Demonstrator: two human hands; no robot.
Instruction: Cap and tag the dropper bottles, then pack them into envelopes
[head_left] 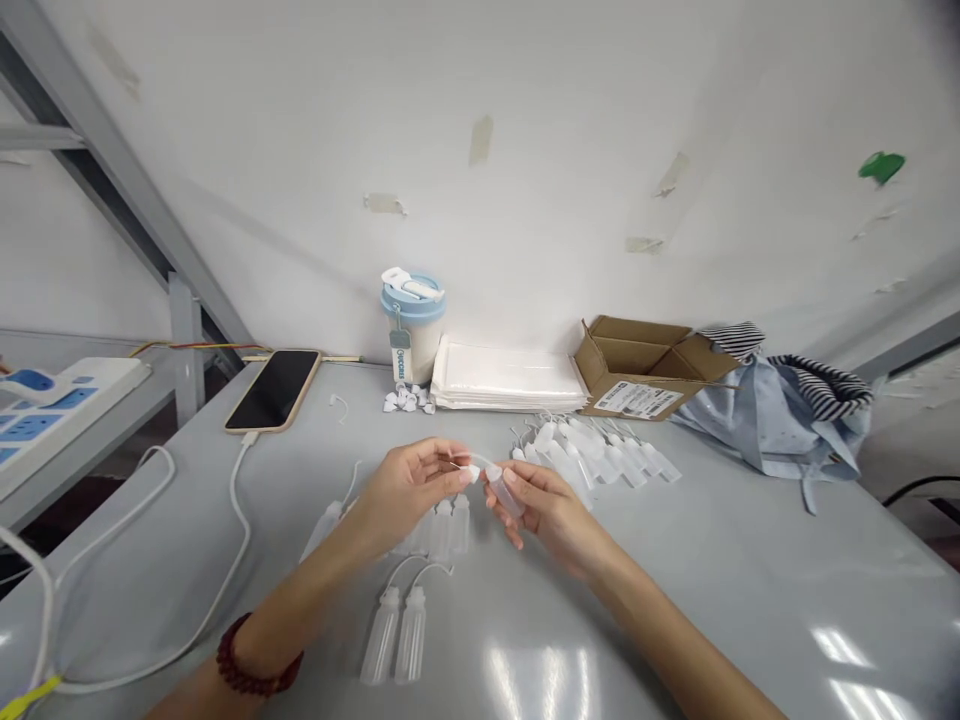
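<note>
My right hand (pixel 547 505) is closed round a small translucent squeeze bottle (pixel 506 494), its top tilted toward my left hand. Between the thumb and fingers of my left hand (pixel 412 485) is a small white needle-tip cap (pixel 470 474), with a thin needle pointing left. A pale strap arches between cap and bottle neck; I cannot tell whether the two touch. Two similar bottles with loose straps, one of them a clear bottle (pixel 410 640), lie in front of my left forearm. Behind it are more bottles (pixel 442 528), partly hidden. A larger pile of bottles (pixel 600 450) lies beyond my right hand.
Small white caps (pixel 407 398) sit by a blue-lidded cup (pixel 415 330). Along the wall are a stack of white packets (pixel 510 378), an open cardboard box (pixel 637 385) and a blue cloth bag (pixel 772 420). A phone (pixel 274 390) with a charging cable lies left, near a power strip (pixel 67 405).
</note>
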